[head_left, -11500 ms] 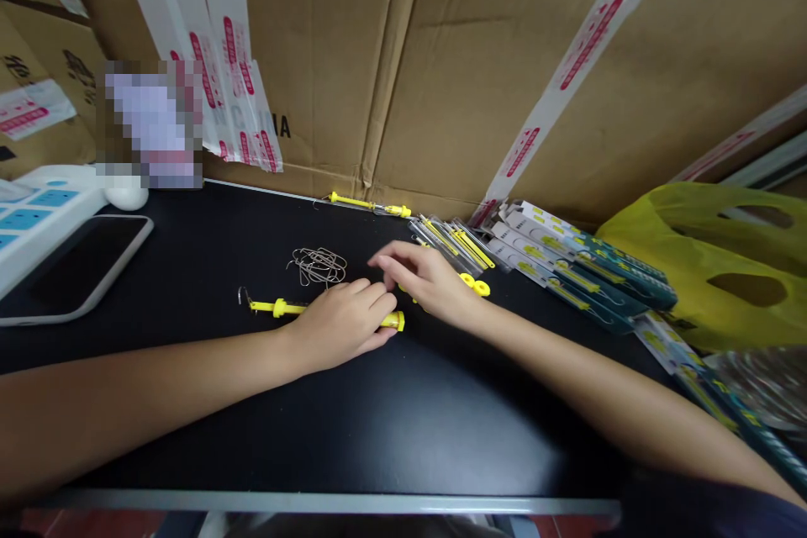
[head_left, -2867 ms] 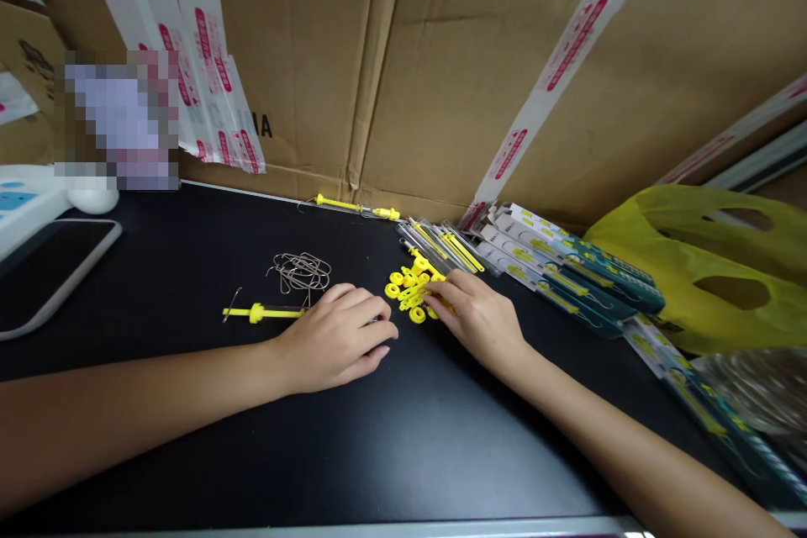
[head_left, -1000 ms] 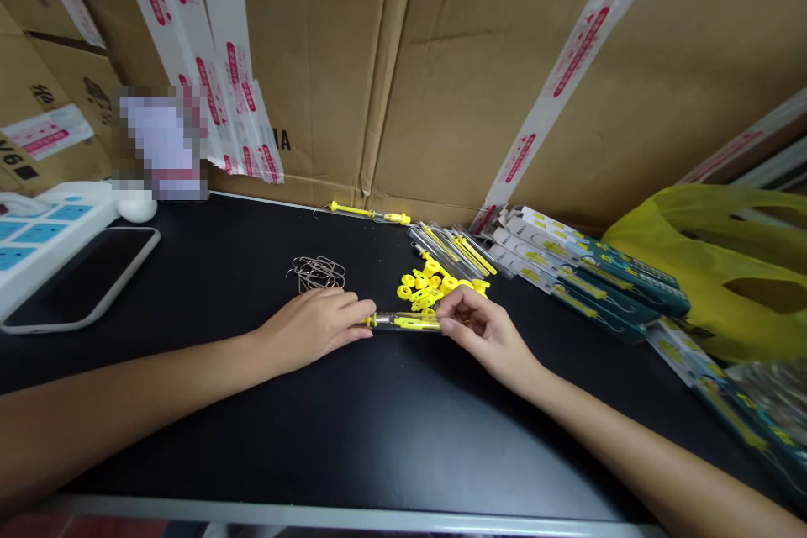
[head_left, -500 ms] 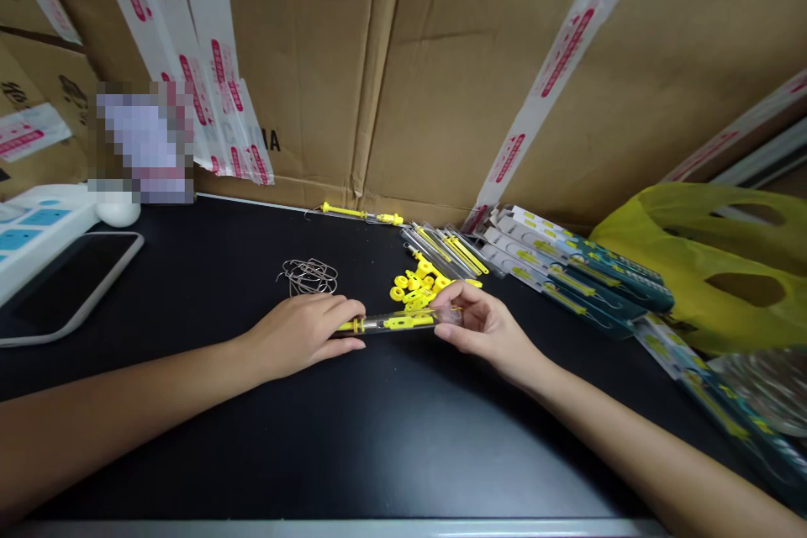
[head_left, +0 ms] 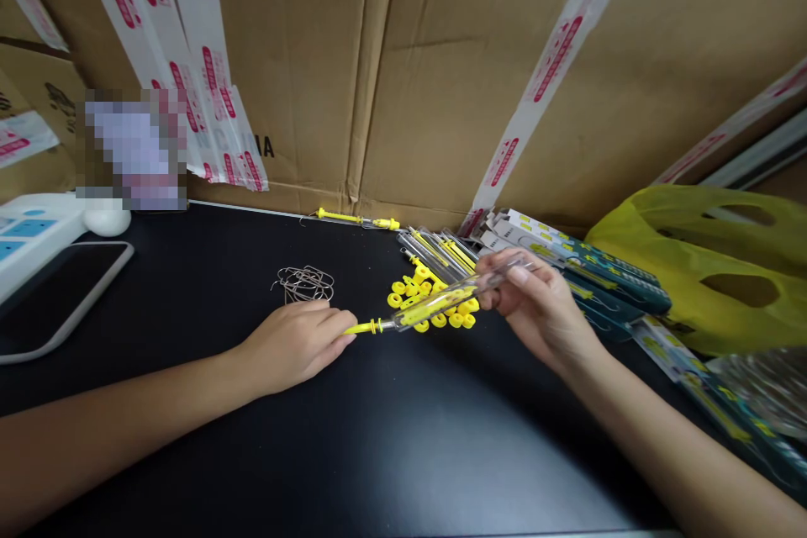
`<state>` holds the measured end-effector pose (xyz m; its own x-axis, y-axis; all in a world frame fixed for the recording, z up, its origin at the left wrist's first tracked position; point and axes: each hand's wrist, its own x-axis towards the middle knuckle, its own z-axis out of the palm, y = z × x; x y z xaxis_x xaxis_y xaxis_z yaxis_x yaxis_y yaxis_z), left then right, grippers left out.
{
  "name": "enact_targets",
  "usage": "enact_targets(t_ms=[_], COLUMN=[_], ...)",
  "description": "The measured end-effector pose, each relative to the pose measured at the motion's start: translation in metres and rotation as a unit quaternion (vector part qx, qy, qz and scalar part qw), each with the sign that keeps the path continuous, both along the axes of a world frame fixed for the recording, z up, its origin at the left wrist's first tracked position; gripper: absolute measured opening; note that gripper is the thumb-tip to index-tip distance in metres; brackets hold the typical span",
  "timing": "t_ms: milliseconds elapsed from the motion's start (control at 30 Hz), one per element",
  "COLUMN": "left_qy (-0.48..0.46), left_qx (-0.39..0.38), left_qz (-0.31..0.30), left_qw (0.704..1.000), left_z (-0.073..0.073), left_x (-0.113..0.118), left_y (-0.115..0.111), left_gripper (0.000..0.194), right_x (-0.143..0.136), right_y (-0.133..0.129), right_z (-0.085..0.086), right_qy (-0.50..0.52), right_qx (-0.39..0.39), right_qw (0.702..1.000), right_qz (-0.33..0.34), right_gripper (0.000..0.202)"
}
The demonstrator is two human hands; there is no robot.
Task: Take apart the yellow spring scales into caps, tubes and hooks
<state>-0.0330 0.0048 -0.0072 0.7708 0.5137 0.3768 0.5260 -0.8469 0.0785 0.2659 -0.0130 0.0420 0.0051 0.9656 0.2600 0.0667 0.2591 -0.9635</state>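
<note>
My left hand (head_left: 308, 346) is closed on the left end of a yellow rod (head_left: 366, 327). A clear tube (head_left: 450, 294) slants up to the right from that rod, with yellow and metal parts showing inside its lower end. The tube's upper end is pinched in my right hand (head_left: 539, 298). Beneath and behind the tube lie small yellow rings and pieces (head_left: 396, 300). Bent metal wire hooks (head_left: 306, 282) lie in a tangle beyond my left hand. Several clear tubes with yellow rods (head_left: 435, 252) rest behind the yellow pieces.
One yellow assembly (head_left: 353, 218) lies along the cardboard wall (head_left: 303, 59). Printed boxes (head_left: 586, 269) and a yellow bag (head_left: 681, 269) are at the right. A phone (head_left: 60, 294) and a white power strip (head_left: 38, 223) sit at the left on the black table (head_left: 378, 445).
My right hand has moved right and up with the clear tube, which now tilts and sits farther off the rod. More of the yellow rod shows beside my left hand.
</note>
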Motion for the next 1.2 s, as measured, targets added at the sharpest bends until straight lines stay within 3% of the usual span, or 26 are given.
enact_targets(t_ms=[167,300,433,600,733,1000,1100,1200], left_qy=[-0.009,-0.009,-0.010,0.005,0.006,0.016,0.018,0.014], left_qx=[0.007,-0.003,-0.010,-0.011,-0.007,-0.020,-0.019,-0.019], left_qz=[-0.007,-0.014,-0.019,-0.021,-0.019,-0.018,-0.015,-0.014], left_qw=[1.000,1.000,1.000,1.000,1.000,1.000,1.000,1.000], left_z=[0.001,0.001,0.001,0.001,0.000,0.001,0.002,0.002], left_x=[0.001,0.001,0.000,0.001,0.002,0.001,0.001,0.001], left_y=[0.000,-0.001,0.000,0.001,0.002,0.002,0.001,0.001], left_gripper=[0.024,0.022,0.022,0.023,0.019,0.016,0.017,0.018], right_x=[0.015,0.022,0.031,0.053,0.068,0.049,0.041,0.037], right_y=[0.010,0.018,0.026,0.042,0.053,0.086,0.101,0.111], right_z=[0.008,0.011,0.006,-0.014,-0.024,-0.013,-0.014,-0.017], right_qy=[0.041,0.016,-0.060,-0.189,-0.355,-0.617,-0.651,-0.659], right_qx=[-0.001,0.013,0.002,-0.011,0.037,0.060,0.066,0.062], right_qw=[0.996,0.993,0.992,0.976,0.926,0.764,0.739,0.735], right_qz=[-0.084,-0.120,-0.111,-0.105,-0.119,-0.178,-0.161,-0.150], right_gripper=[0.031,0.035,0.041,0.025,0.032,0.033,0.030,0.028])
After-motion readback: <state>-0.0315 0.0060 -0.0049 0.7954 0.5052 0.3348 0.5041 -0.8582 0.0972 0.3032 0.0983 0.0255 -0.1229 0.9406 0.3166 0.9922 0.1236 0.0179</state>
